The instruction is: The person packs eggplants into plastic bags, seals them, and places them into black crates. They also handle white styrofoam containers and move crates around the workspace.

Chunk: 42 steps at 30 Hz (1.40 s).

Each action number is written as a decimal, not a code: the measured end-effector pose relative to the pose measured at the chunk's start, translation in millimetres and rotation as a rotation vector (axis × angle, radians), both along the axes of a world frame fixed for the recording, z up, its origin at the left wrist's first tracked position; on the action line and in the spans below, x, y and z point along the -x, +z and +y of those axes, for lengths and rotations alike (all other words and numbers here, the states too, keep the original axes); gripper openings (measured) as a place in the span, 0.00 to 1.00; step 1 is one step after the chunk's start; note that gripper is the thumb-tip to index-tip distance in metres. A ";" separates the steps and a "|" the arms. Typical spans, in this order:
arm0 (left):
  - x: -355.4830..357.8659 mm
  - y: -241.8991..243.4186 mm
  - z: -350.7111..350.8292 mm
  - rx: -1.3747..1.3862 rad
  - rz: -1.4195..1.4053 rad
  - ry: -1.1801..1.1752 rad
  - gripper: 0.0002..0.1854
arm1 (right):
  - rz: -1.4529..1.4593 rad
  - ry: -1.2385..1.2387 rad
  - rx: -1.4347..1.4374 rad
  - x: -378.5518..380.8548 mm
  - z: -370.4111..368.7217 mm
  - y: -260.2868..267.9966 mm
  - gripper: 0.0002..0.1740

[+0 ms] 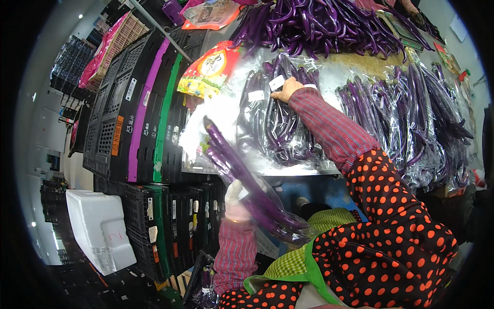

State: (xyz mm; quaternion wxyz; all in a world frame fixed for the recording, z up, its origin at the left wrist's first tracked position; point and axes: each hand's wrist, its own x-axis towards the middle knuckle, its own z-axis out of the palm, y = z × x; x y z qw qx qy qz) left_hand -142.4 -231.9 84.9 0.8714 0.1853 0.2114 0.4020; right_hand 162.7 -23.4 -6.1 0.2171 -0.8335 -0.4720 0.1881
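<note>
My left hand (237,199), in a pale glove, is closed around a clear plastic bag of long purple eggplants (247,181), held slantwise in front of the table's edge. My right hand (287,89) reaches onto the metal table and touches a bagged bundle of eggplants (279,123) beside its white label (276,83). Whether its fingers grip the bag, I cannot tell. Another labelled bag of eggplants (252,112) lies just to the left. Farther right on the table are several more bagged eggplants (405,116).
Loose eggplants (320,27) are heaped at the table's far side. A red and yellow printed bag (210,67) lies at the left. Black plastic crates (112,112) are stacked left of the table, with a white foam box (98,230) below. An open crate (202,278) holds bagged eggplants.
</note>
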 end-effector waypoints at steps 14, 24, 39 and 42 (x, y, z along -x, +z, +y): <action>28.5 1.3 21.9 -0.180 0.137 0.146 0.37 | 0.490 0.623 -0.322 85.4 -182.4 91.4 0.28; 4.0 -46.0 -17.3 -0.146 -0.248 0.067 0.41 | 0.877 0.692 -0.174 96.2 -198.6 118.7 0.21; 11.0 -27.0 -24.1 -0.046 -0.070 0.171 0.31 | 1.069 0.598 -0.135 96.8 -208.0 116.7 0.19; 2.8 -23.9 -27.3 -0.001 0.222 0.205 0.26 | 0.689 0.697 -0.230 100.6 -221.5 115.6 0.20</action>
